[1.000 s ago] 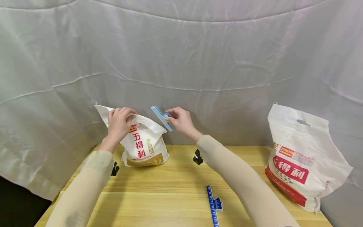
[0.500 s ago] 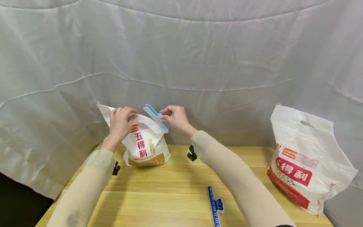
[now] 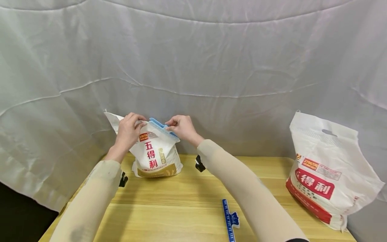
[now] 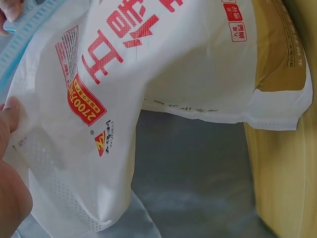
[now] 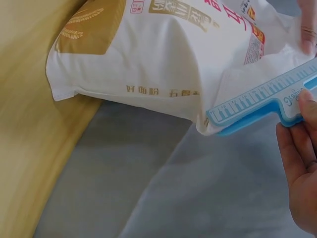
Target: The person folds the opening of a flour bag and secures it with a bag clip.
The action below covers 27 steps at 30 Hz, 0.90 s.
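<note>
A white flour bag [image 3: 157,151] with red characters and a gold base stands at the table's back left. My left hand [image 3: 127,131] pinches its folded top edge. My right hand [image 3: 183,128] holds a light blue clip [image 3: 163,129] by its handle, thumb in front and fingers behind. The clip lies along the right part of the folded top. In the right wrist view, the clip [image 5: 262,95] has its ruled bar over the front of the bag [image 5: 163,59]. The left wrist view shows the left thumb [image 4: 11,113] on the bag [image 4: 114,74].
A second, larger flour bag [image 3: 323,174] with a red label and red base stands at the right of the wooden table [image 3: 169,208]. A dark blue clip [image 3: 229,220] lies near the front edge. Grey cloth [image 3: 211,67] hangs behind the table.
My right hand has moved left with the light blue clip, which has come from beside the bag onto its folded top. My left hand has stayed at the top edge.
</note>
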{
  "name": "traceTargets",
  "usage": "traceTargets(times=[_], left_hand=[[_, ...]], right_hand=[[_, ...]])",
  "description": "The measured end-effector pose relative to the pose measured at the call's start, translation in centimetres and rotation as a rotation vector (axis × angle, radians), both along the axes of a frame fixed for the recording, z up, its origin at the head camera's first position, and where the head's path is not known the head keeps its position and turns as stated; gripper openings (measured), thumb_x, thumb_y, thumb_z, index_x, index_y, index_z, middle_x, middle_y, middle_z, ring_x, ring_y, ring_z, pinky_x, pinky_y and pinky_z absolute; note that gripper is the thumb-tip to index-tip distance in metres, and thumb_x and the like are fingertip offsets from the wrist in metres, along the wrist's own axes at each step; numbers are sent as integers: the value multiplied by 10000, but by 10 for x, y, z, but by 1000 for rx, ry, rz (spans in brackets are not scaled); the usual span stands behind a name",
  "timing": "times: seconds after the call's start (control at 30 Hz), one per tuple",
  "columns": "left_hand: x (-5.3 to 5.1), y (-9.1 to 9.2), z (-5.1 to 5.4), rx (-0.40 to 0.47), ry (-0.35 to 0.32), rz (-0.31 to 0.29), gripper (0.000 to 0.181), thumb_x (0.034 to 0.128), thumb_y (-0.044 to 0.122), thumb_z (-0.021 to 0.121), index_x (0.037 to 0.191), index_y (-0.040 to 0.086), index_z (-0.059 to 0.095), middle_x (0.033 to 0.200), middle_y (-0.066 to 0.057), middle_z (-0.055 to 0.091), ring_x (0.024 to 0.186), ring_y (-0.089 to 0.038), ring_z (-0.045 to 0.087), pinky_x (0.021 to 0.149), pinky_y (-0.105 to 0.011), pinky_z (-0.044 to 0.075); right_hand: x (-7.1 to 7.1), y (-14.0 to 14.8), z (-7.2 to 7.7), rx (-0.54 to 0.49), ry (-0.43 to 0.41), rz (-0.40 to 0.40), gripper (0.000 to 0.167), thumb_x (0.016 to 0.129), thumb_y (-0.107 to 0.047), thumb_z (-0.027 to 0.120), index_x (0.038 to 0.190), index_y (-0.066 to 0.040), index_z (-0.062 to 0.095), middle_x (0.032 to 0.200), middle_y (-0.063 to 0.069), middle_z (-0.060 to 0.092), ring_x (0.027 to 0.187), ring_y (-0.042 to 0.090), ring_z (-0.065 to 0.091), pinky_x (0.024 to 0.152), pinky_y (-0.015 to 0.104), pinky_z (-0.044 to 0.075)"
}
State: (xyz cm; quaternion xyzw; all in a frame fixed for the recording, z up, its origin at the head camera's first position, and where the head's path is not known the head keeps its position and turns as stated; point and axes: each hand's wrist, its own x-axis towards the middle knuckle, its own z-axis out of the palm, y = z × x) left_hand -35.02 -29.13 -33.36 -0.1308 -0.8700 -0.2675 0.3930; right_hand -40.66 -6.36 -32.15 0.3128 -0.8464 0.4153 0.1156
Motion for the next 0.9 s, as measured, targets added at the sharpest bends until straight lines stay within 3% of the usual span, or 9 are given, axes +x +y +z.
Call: traceTargets(times=[0.47,0.7,0.9], left_hand=[[1,1,-2,12,56,-37,53,957,-40,686,1009,-45,695,1001,-198,673,927,-391,618,842,-501,518],[-1,1,-3,19,104,-44,36,949,-36,696,982,-34,709,967,-182,676,903,-384,620,819,-485,508],[-3,2,-4,7,107,-29,46,945,-33,704,988,-18,713,974,-172,682,907,-385,612,846,-497,489]], right_hand=[[-1,-17,-6,73,51,-2,70,887,-103,829,947,-69,813,949,42,787,799,129,722,690,165,556],[-5,-19,-6,110,46,-25,163,888,-145,837,1039,-90,812,999,29,779,865,136,720,752,183,563],[-1,-17,-7,118,22,-34,265,908,-170,824,1161,-101,786,1113,41,737,962,159,697,836,221,565]])
